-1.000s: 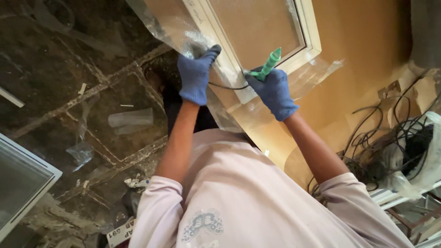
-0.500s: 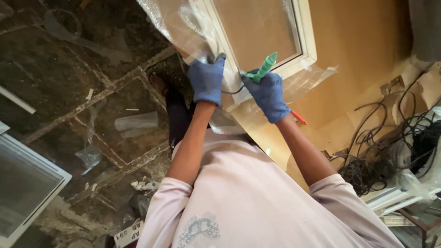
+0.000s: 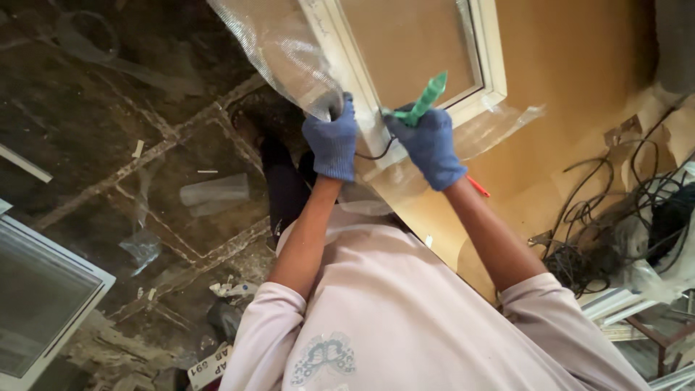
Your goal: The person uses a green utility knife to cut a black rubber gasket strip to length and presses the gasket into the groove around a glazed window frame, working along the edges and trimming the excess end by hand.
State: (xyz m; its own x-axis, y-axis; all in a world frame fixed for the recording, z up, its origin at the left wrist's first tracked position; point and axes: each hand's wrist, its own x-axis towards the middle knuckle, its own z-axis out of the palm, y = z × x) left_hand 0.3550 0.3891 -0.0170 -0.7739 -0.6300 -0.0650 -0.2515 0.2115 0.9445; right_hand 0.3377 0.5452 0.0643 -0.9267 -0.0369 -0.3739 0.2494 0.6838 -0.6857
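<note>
Both of my hands wear blue gloves. My left hand [image 3: 331, 141] grips the edge of a white window frame [image 3: 489, 72] where clear plastic wrap [image 3: 279, 51] hangs off it. My right hand [image 3: 428, 141] is closed around a green-handled tool [image 3: 426, 100], its tip pointing up against the frame's lower edge. A thin dark cord [image 3: 373, 153] loops between the two hands. The frame lies on a brown board table [image 3: 572, 108]. More plastic wrap [image 3: 499, 124] trails from the frame's corner.
A tangle of black cables [image 3: 601, 217] lies at the right beside white frame sections [image 3: 615, 304]. Another window frame with glass [image 3: 43, 304] stands at the lower left. The dark tiled floor [image 3: 94, 116] holds plastic scraps [image 3: 213, 192] and debris. A red pencil [image 3: 478, 187] rests on the board.
My hands have shifted a little along the frame's lower edge and the view has closed in. The grips on the frame and the green tool are unchanged.
</note>
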